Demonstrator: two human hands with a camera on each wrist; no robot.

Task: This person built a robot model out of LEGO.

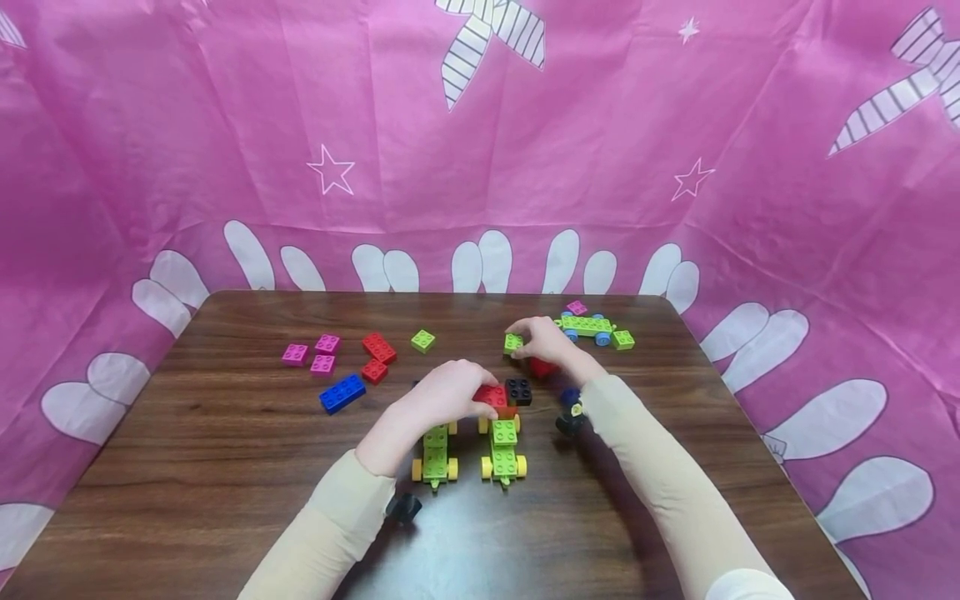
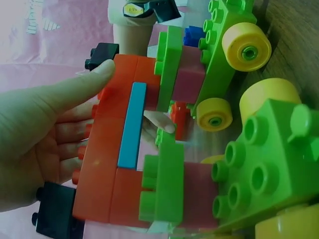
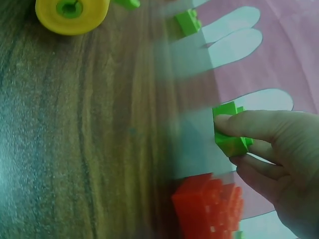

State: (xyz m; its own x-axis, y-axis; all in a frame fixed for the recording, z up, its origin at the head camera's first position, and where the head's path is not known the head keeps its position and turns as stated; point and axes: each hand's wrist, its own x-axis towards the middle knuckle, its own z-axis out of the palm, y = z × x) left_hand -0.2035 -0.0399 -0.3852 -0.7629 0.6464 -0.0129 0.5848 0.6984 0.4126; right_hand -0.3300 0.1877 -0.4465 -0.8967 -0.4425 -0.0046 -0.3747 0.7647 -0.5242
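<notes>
My left hand (image 1: 442, 392) grips a toy-brick build from above, thumb over the edge of its red bricks (image 2: 102, 149) and fingers along their studded top. A light-blue strip (image 2: 132, 127) shows in the red side, and black bricks (image 1: 518, 392) stick out at the ends. Green and pink bricks join the red row to two green wheeled bases (image 1: 504, 460) with yellow wheels. Farther back, my right hand (image 1: 543, 342) pinches a small green brick (image 3: 232, 142) between thumb and fingers. Red bricks (image 3: 204, 206) lie just below that hand, partly hidden in the head view.
At the back right stands a green base with blue wheels (image 1: 587, 326), with a green brick (image 1: 622, 340) and a pink brick (image 1: 576, 307) beside it. Pink bricks (image 1: 322, 364), red bricks (image 1: 378, 347), a long blue brick (image 1: 342, 393) and another green brick (image 1: 423, 341) lie left.
</notes>
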